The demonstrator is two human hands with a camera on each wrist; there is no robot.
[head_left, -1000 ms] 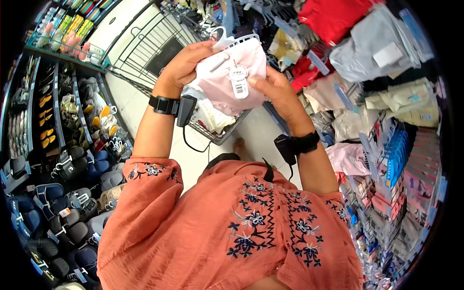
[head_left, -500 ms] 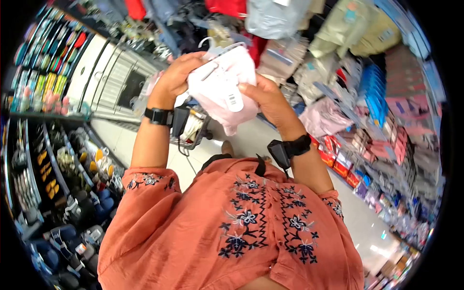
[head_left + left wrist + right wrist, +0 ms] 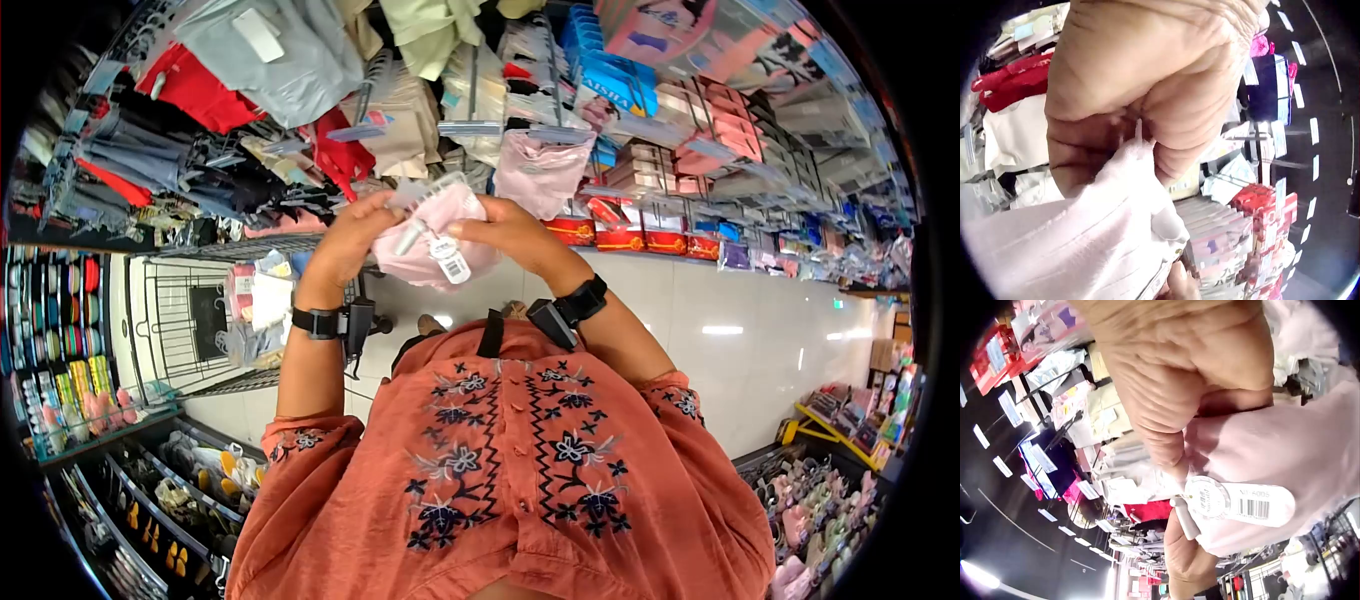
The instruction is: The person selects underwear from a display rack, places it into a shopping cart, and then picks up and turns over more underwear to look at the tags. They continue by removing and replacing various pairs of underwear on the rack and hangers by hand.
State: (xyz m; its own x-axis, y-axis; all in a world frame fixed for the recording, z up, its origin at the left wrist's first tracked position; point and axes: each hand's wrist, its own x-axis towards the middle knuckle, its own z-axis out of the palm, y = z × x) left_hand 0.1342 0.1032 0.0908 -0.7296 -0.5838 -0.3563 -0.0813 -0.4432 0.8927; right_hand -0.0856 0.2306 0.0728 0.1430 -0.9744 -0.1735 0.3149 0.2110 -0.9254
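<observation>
In the head view, a pale pink garment point(image 3: 425, 262) on a clear plastic hanger point(image 3: 447, 186) is held up in front of the body. My left hand point(image 3: 340, 245) pinches its upper left corner beside the hanger. At the other side my right hand point(image 3: 525, 238) grips the cloth, thumb across the front and fingers behind. A white barcode tag point(image 3: 1254, 503) hangs from the garment, printed side showing in the right wrist view. Near it sits a small white cylindrical piece point(image 3: 1185, 519). From the left wrist, curled fingers point(image 3: 1094, 134) show around the gathered cloth.
Racks of hanging clothes, among them a pink garment point(image 3: 540, 170) and blue packs point(image 3: 605, 70), rise just beyond the hands. A wire shopping cart point(image 3: 175, 325) with goods stands at left. Slippers point(image 3: 150, 530) hang at lower left. Pale tiled floor point(image 3: 720, 340) stretches right.
The head view has turned, so the clothes racks now lie straight ahead and the cart further left. The hands have come lower in view with the pink garment, both keeping their hold.
</observation>
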